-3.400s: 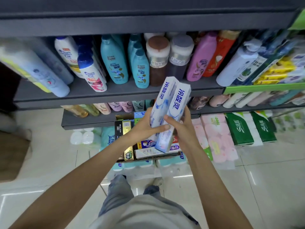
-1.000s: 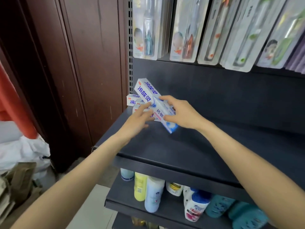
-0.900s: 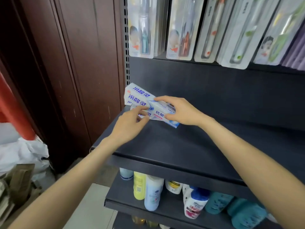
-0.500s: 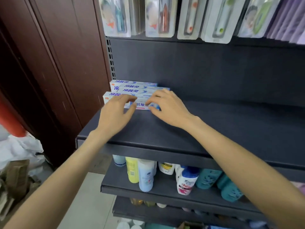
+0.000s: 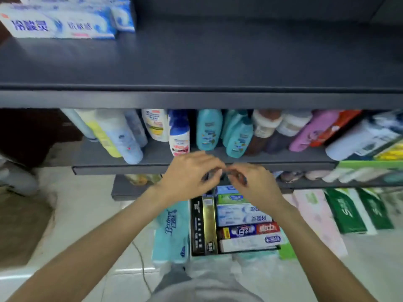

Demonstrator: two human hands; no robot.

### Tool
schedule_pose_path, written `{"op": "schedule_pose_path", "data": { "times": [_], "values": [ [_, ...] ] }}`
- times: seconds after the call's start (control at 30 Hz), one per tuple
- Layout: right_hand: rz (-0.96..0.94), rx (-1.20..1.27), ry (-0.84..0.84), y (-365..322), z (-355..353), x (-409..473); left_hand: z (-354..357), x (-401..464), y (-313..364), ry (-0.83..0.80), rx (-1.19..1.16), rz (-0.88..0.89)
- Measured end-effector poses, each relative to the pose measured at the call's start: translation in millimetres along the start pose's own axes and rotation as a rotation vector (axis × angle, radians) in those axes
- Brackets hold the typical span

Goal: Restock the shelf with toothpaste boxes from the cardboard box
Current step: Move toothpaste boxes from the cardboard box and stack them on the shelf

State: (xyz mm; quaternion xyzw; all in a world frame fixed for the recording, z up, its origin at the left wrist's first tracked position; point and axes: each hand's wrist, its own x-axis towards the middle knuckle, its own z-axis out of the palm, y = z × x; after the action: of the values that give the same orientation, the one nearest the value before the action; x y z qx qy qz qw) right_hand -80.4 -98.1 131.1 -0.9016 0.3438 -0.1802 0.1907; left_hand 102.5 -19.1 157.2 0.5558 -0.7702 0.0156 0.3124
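"Brime" on teal pack

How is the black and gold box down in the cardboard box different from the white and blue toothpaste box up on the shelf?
The black and gold box is dark; the white and blue toothpaste box is pale with blue writing. The black and gold box is packed in the cardboard box among other boxes, pointing away from the person; the white and blue one lies crosswise on the shelf. Both are long and narrow.
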Motion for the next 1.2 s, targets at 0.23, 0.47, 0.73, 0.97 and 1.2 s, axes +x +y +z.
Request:
{"op": "schedule_pose_path", "data": {
  "times": [0.23, 0.47, 0.73, 0.97, 1.2],
  "values": [
    [0.320, -0.218, -0.592, 106.5, 54.1, -105.8, 146.2, -55.8, 23.8, -0.829, 0.050, -0.423],
    [0.603, -0.268, -0.563, 155.3, 83.3, -176.3, 218.3, -86.6, 57.5, -0.938, 0.021, -0.434],
    [1.051, 0.412, -0.180, 170.1, 103.8, -186.7, 260.2, -81.9, 77.1, -1.040, 0.150, -0.398],
    [1.326, 0.865, 0.242, 132.1, 100.3, -200.4, 253.1, -77.4, 70.2, -0.940, -0.093, -0.593],
    [1.243, 1.228, 0.279, 94.1, 98.8, -164.9, 232.0, -67.7, 85.9, -0.755, -0.485, -0.805]
  ]
}}
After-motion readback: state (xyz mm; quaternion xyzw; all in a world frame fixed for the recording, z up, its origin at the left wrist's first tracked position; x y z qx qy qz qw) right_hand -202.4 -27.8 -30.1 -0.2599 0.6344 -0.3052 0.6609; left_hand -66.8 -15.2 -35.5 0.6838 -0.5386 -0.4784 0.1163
